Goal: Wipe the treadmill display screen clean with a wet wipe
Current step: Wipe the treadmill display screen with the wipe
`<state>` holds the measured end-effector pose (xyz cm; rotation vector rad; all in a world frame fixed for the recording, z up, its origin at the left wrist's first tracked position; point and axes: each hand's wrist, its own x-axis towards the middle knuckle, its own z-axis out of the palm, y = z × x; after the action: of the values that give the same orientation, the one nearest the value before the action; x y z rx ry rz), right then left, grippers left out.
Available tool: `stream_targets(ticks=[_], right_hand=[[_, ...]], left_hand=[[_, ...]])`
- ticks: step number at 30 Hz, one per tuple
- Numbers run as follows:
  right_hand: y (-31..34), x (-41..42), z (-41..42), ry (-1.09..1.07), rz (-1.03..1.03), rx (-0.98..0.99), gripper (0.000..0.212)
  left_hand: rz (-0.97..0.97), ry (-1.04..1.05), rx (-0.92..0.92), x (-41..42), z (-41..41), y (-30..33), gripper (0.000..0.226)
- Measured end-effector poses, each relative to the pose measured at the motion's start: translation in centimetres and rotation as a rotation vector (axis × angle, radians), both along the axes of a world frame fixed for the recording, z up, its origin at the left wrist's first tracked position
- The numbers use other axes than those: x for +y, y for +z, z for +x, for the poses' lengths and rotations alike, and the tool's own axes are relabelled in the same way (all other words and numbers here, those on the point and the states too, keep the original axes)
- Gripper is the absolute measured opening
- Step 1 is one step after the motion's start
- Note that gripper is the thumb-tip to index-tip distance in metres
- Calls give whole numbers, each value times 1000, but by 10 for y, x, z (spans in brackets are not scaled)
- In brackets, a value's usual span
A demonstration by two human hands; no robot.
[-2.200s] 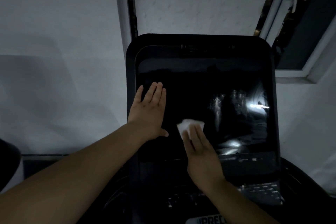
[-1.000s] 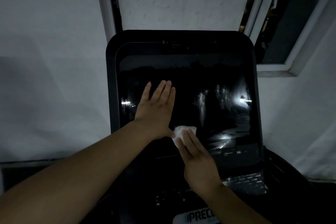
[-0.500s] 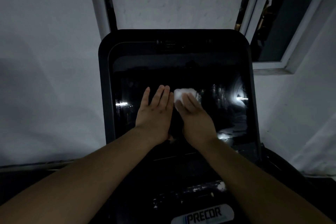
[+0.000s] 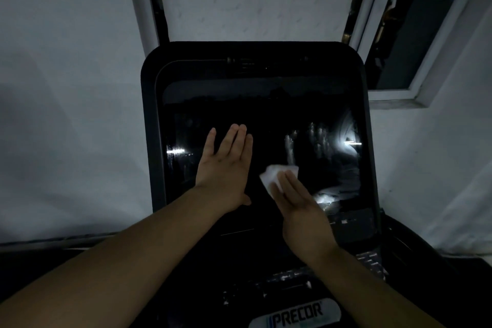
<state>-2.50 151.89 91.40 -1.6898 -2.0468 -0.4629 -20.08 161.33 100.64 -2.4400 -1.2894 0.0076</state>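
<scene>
The one readable text is the brand name "PRECOR" in dark capitals, with blue stripes to its left, on a pale rounded badge [image 4: 296, 315] at the foot of the treadmill console [image 4: 266, 285]. The console's small light marks are illegible.

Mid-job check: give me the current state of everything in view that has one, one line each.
Black glossy treadmill display screen: dark, unlit, streaky on the right.
White wet wipe: crumpled, pressed to screen.
Left hand: flat on screen.
Right hand: fingers straight, pressing wipe.
White-framed window: ajar.
</scene>
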Motion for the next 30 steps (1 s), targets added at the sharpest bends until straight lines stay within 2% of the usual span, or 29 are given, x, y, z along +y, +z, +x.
stream_targets(ticks=[5,14,19,25,30], right_hand=[[-22,-22,0,31,-25,69,52],[-16,-17,0,18,44,82,53],[17,14,10,-38,55,68,59],[70,63,25,-68,170,-6,57],[98,95,40,-146,45,35,64]], left_hand=[[-6,11,-14,-1,3,-1,142],[-8,-49,5,-3,28,-2,143],[-7,-22,3,-2,31,-6,146],[-22,-12,6,-3,31,-4,145],[-34,-18,-10,-4,31,-3,145]])
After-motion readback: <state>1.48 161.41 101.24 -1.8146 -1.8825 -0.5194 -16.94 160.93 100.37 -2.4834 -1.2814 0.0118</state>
